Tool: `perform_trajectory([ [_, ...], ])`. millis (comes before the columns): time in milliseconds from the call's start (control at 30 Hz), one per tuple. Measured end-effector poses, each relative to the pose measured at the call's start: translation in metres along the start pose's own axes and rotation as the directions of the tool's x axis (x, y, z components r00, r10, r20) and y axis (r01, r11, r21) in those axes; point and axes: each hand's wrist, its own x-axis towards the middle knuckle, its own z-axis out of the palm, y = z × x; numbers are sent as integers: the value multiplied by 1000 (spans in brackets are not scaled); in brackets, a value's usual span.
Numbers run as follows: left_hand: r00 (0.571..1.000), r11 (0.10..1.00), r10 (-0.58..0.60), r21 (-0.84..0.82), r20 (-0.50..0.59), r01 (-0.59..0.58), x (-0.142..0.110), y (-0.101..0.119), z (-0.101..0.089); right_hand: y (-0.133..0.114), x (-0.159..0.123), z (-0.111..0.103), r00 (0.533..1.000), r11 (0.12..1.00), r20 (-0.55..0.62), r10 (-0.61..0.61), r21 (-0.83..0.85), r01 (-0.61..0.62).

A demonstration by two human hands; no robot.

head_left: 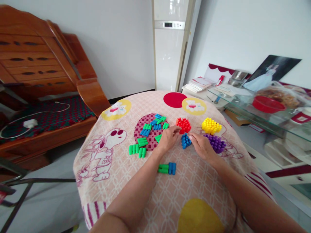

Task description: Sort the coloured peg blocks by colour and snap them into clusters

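Observation:
Bunches of small plastic pegs stand on the cloth-covered table. My left hand [170, 137] has its fingers bent together at the near left edge of the red pegs [183, 125]; whatever they pinch is hidden. Opposite it, my right hand [202, 145] has thumb and fingers drawn together at the right edge of the blue pegs [186, 141], with its fingertips touching or very close to them. I cannot make out what is between them. Purple pegs [215, 143] are just beyond the right hand, and yellow pegs [211, 126] stand farther back. Green pieces [138, 150] lie left of my left hand.
Blue and green pieces [146, 129] lie in groups on the dark red circle of the tablecloth [116, 181]. Another green-and-blue row [167, 168] lies between my forearms. A wooden bench [87, 94] stands left, a glass shelf [252, 106] with a red bowl [268, 104] right.

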Motion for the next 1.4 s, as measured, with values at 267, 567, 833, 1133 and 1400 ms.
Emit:
perform_trajectory([
  [267,977,858,-111,479,-182,187,4,-44,-46,2,-1,2,1000,1000,-9,-5,5,5],
  [567,979,796,-157,570,-132,204,-2,-42,-44,-1,0,0,1000,1000,2,-9,-21,9],
  [833,976,743,-202,636,-84,208,-4,-40,-60,-1,0,1,1000,1000,8,-3,-27,3],
  [1133,998,997,-40,68,-42,43,0,1,-47,-4,0,-1,1000,1000,9,11,-28,-11],
  [1400,991,993,19,-117,136,-3,-8,3,-2,-3,-1,-1,999,999,18,30,-16,-29],
])
